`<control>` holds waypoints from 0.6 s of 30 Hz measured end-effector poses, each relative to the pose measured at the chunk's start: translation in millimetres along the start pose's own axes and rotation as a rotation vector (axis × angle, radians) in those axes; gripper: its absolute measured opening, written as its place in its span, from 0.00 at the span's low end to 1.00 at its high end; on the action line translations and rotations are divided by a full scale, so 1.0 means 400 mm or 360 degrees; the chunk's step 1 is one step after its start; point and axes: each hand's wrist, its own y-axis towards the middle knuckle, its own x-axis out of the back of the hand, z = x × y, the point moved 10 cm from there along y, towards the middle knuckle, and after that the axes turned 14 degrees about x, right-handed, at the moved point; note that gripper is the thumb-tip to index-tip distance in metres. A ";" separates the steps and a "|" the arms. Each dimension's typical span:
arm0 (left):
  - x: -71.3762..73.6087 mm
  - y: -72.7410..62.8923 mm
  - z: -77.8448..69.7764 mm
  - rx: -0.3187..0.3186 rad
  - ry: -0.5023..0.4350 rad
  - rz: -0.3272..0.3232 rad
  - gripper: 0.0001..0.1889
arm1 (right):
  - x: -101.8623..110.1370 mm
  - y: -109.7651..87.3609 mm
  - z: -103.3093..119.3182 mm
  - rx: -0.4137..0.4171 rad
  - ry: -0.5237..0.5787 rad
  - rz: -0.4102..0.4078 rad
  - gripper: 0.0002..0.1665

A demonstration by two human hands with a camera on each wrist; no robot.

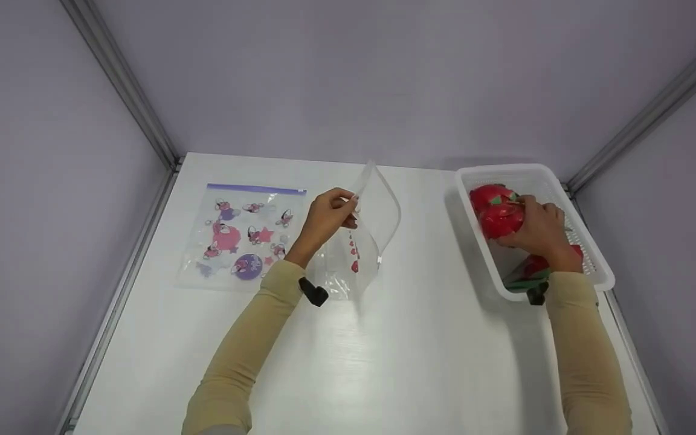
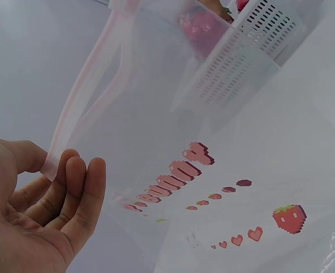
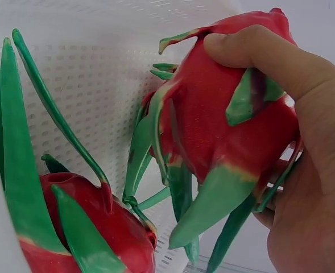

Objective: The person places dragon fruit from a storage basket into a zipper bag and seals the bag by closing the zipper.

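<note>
My left hand point(image 1: 327, 217) pinches the zip edge of a clear zip bag point(image 1: 378, 208) between thumb and fingers. The bag stands up from the table with its mouth spread apart. In the left wrist view, pink "bunny" lettering point(image 2: 176, 177), hearts and a strawberry print show on its side. My right hand point(image 1: 538, 232) grips a red dragon fruit point(image 3: 224, 114) with green scales, over the white basket point(image 1: 605, 281). Another dragon fruit point(image 3: 99, 227) lies at the basket's near end. Behind the held one, further red and green shows, partly hidden.
A second clear zip bag point(image 1: 254, 232) with a purple zip and cartoon prints lies flat at the left of the white table point(image 1: 336, 362). Pale walls point(image 1: 336, 78) enclose the table at the back and both sides.
</note>
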 end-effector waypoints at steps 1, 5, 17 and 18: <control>0.000 0.000 0.001 0.0005 0.0004 -0.0004 0.11 | 0.005 0.001 0.006 0.0026 -0.0012 -0.0022 0.62; -0.002 0.002 0.001 0.0011 0.0018 -0.0016 0.11 | 0.020 0.002 0.030 0.0093 -0.0074 -0.0063 0.61; -0.013 0.002 0.000 0.0002 0.0047 -0.0006 0.11 | 0.019 0.006 0.051 0.0070 0.0034 0.0025 0.61; -0.013 0.003 0.000 0.0004 0.0052 -0.0008 0.11 | 0.019 0.005 0.052 0.0065 0.0026 0.0031 0.61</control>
